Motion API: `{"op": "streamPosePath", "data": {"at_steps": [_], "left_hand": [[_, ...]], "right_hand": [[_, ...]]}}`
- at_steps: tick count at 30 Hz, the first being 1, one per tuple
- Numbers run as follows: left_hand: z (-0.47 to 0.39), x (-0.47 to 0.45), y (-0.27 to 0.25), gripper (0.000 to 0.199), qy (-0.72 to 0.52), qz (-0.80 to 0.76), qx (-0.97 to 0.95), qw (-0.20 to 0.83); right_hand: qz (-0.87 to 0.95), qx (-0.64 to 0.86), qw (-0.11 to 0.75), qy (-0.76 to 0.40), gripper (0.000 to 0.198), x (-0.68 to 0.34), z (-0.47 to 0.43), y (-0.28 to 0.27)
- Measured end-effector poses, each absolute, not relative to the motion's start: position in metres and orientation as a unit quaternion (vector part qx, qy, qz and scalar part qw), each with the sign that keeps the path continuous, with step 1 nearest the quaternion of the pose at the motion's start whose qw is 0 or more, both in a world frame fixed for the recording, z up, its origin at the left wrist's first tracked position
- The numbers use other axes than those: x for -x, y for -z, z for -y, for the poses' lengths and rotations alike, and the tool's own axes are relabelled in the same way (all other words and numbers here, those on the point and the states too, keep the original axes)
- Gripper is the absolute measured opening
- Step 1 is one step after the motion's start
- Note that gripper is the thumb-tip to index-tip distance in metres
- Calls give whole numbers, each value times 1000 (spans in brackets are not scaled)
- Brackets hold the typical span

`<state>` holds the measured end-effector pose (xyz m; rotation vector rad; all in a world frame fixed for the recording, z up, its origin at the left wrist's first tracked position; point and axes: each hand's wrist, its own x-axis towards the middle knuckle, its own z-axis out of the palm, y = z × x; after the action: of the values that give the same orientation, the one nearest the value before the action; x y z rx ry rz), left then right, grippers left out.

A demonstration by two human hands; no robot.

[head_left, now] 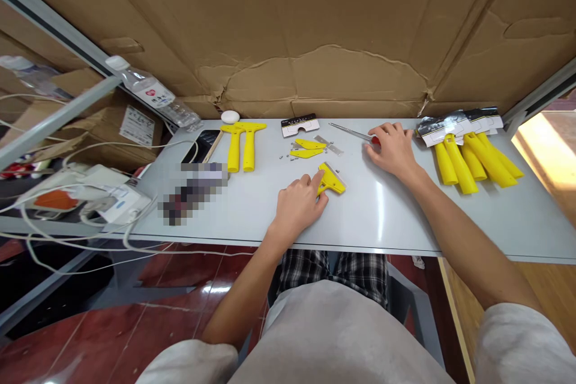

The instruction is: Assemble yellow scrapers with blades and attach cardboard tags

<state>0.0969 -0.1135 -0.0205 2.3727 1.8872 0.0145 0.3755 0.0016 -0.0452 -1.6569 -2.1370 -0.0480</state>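
Note:
My left hand (297, 204) has its fingers closed on a yellow scraper head (332, 180) with a metal blade along its edge, lying low on the table. To the right, my right hand (393, 149) grips a screwdriver (351, 131) by its red handle, its metal shaft pointing left. Between and beyond the hands lie two yellow cover pieces (307, 153), thin metal blades (330, 145) and several small screws (292, 159). A black-and-white card (299, 125) sits behind them.
Two yellow T-shaped handles (249, 150) lie left of centre, beside a phone (201, 147) and a pixelated object. Several yellow handles (458, 165) with packaging rest at right. A bottle (157, 96) and white cables (135, 234) are at left; cardboard (324, 30) walls the back.

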Motion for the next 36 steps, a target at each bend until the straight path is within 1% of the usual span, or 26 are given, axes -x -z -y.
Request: {"op": "streamPosePath", "data": {"at_steps": [2, 4, 7, 10, 18, 26, 32, 36], "left_hand": [[113, -97, 21, 60, -6, -622, -781, 53], [112, -96, 20, 59, -6, -622, -781, 52], [110, -92, 19, 59, -4, -624, -780, 57], [108, -88, 17, 59, -6, -622, -780, 65], [107, -86, 18, 62, 47, -585, -808, 52], [109, -87, 21, 60, 50, -579, -813, 48], [110, -89, 16, 61, 68, -583, -808, 42], [111, -90, 16, 60, 69, -586, -806, 41]], "right_hand": [[799, 552, 238, 9, 37, -366, 4, 43], [834, 495, 243, -29, 32, -356, 9, 42], [873, 424, 221, -99, 27, -341, 17, 44], [887, 396, 197, -134, 27, -332, 22, 48], [890, 396, 188, -121, 26, -327, 23, 53], [896, 386, 184, -118, 28, -327, 27, 50], [906, 347, 222, -103, 38, -324, 28, 60], [917, 314, 229, -91, 45, -322, 29, 65]]}}
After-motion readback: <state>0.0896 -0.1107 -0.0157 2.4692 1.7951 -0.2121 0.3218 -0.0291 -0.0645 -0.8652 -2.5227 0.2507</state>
